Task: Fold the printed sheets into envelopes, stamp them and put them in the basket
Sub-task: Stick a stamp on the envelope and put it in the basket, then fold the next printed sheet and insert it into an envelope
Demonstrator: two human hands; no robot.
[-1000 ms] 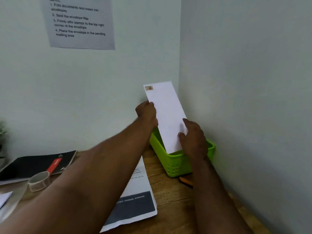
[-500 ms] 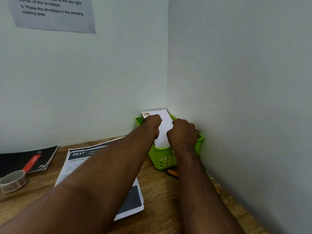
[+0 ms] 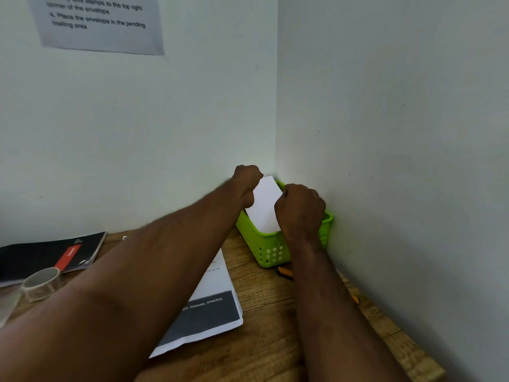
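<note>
Envelope (image 3: 265, 206) is standing between the two hands, its lower end sitting inside the green basket (image 3: 268, 250) and its upper end leaning away toward the wall corner, so its long axis is running up and away from the person. Left hand (image 3: 246, 180) is curling round the upper left corner, and right hand (image 3: 300, 209) is curling over the right edge lower down, nearer the basket rim; both appear to be gripping the envelope, fingers hidden behind the knuckles. Right hand is the nearer to the basket floor, so letting go there looks like the coming move. Notice (image 3: 99, 22) above the left hand is reading "stamps to the top right corner of the envelope" and "Place the envelope in the pending mailing area". Printed sheet (image 3: 213, 312) under the left forearm is showing "tissues, snacks".
</note>
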